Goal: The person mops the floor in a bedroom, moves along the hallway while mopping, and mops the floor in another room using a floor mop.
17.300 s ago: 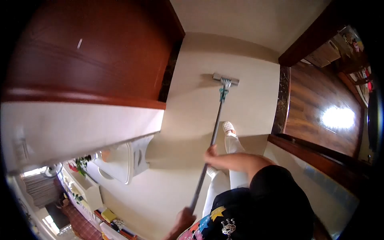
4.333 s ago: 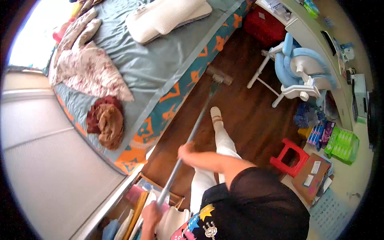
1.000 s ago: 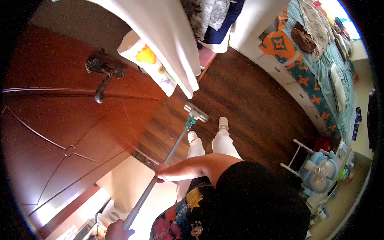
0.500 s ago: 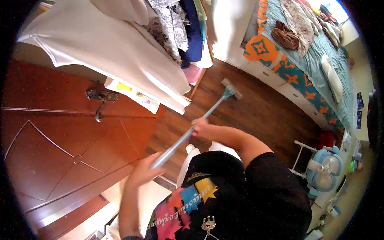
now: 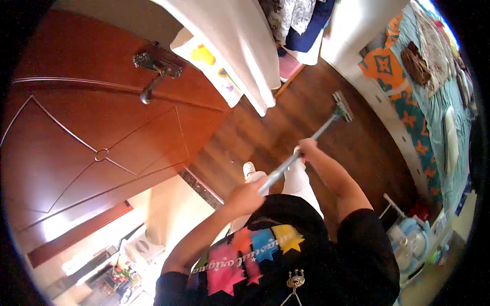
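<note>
A mop with a long grey handle point(image 5: 284, 170) slants across the view, held in both hands. My left hand point(image 5: 247, 198) is closed round the upper end of the handle, near my waist. Farther down the shaft, my right hand point(image 5: 307, 148) is wrapped round it. The green joint and pale, flat mop head point(image 5: 342, 106) are over the dark wooden floor point(image 5: 286, 115), between the hanging clothes and the bed; firm contact with the floor cannot be made out.
At left stands a red-brown door point(image 5: 122, 122) with a dark handle point(image 5: 158, 71). White cloth point(image 5: 240, 51) hangs beside it. Along the right runs a bed point(image 5: 434, 117) with white drawers. A light-blue fan point(image 5: 408, 242) stands at lower right. My white shoe point(image 5: 248, 169) is on the floor.
The whole view has shifted, showing more of the door and the room behind it. Both hands and the mop now lie farther right in the picture, with the grip kept.
</note>
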{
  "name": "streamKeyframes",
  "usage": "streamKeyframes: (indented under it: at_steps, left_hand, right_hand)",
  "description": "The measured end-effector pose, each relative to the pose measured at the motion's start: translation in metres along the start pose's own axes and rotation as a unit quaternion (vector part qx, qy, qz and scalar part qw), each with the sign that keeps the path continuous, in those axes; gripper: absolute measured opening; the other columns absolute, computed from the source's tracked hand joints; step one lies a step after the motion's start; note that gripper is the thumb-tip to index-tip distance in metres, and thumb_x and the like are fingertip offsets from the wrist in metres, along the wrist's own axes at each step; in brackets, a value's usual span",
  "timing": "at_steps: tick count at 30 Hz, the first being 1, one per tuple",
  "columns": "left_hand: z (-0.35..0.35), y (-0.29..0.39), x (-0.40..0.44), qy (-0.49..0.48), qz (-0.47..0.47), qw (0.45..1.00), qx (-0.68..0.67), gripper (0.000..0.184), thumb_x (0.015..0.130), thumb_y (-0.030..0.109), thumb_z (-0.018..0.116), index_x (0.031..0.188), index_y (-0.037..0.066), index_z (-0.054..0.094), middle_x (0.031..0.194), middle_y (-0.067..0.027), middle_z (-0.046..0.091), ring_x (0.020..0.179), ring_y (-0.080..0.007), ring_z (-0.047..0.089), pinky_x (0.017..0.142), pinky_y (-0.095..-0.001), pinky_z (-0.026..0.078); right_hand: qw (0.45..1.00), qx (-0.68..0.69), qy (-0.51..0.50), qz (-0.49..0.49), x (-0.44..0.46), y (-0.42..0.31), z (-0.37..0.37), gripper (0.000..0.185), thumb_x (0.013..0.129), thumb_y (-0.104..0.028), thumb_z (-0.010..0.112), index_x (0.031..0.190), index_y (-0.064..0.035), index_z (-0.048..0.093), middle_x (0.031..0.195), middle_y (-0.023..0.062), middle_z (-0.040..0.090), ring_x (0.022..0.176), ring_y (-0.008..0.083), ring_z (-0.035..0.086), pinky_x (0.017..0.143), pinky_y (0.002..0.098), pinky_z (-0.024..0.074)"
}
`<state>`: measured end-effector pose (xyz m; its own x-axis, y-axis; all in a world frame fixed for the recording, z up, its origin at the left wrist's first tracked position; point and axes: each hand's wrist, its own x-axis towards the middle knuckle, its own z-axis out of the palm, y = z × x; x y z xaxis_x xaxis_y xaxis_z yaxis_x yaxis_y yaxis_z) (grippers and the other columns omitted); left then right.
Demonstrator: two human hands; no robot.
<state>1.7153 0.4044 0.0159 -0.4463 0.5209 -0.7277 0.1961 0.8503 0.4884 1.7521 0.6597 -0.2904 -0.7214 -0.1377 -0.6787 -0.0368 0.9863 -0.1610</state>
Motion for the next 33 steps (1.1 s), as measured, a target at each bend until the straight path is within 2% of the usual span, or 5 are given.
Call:
streamKeyframes:
  at_steps: [14,28,29,32,33]
  left_hand:
    - [-0.156,-0.153,-0.337,0.029,-0.301,0.953,0.005,0.054,0.068,0.004,0.067,0.12,0.001,0.051,0.107,-0.0142,0.061,0.093,-0.0165,0.058,0.08,-0.0277,0.045]
    - [-0.07,-0.078,-0.076,-0.028,0.068,0.997,-0.027,0.059,0.073,0.014,0.066,0.128,0.011,0.045,0.1,-0.0142,0.062,0.091,-0.0163,0.059,0.079,-0.0302,0.046]
    - [-0.054,-0.026,-0.043,-0.1,0.076,0.992,0.002,0.057,0.076,0.019,0.062,0.13,0.016,0.042,0.093,-0.0162,0.062,0.084,-0.019,0.06,0.075,-0.0322,0.047]
    - [0.037,0.062,0.042,-0.087,0.151,0.978,0.113,0.054,0.076,0.02,0.057,0.128,0.016,0.041,0.089,-0.0243,0.061,0.083,-0.0399,0.059,0.074,-0.0462,0.047]
    - [0.061,0.097,0.059,-0.086,0.146,0.979,0.112,0.054,0.075,0.019,0.055,0.128,0.016,0.041,0.088,-0.026,0.06,0.084,-0.0407,0.059,0.077,-0.0487,0.045]
  right_hand:
    - [0.633,0.754,-0.176,0.017,-0.004,-0.539,-0.091,0.018,0.084,-0.012,0.054,0.08,0.0051,0.057,0.075,0.0171,0.059,0.058,0.0276,0.062,0.044,0.0412,0.0562]
    - [0.667,0.682,0.124,0.272,-0.031,-0.155,-0.023,0.022,0.078,-0.018,0.058,0.092,-0.005,0.047,0.083,0.0123,0.053,0.07,0.028,0.059,0.06,0.0422,0.0495]
    - [0.254,0.843,0.204,0.428,-0.012,-0.123,0.01,0.019,0.079,-0.019,0.056,0.094,-0.0063,0.058,0.086,0.0131,0.056,0.071,0.0275,0.059,0.066,0.0399,0.0493]
    - [0.706,0.541,0.115,0.442,-0.047,0.063,0.107,0.027,0.075,-0.011,0.056,0.098,0.0034,0.054,0.087,0.0164,0.059,0.075,0.028,0.06,0.062,0.0394,0.0506]
    - [0.369,0.699,0.256,0.557,-0.063,0.09,0.108,0.027,0.074,-0.011,0.056,0.097,0.004,0.057,0.089,0.0179,0.062,0.074,0.029,0.062,0.062,0.0412,0.0517]
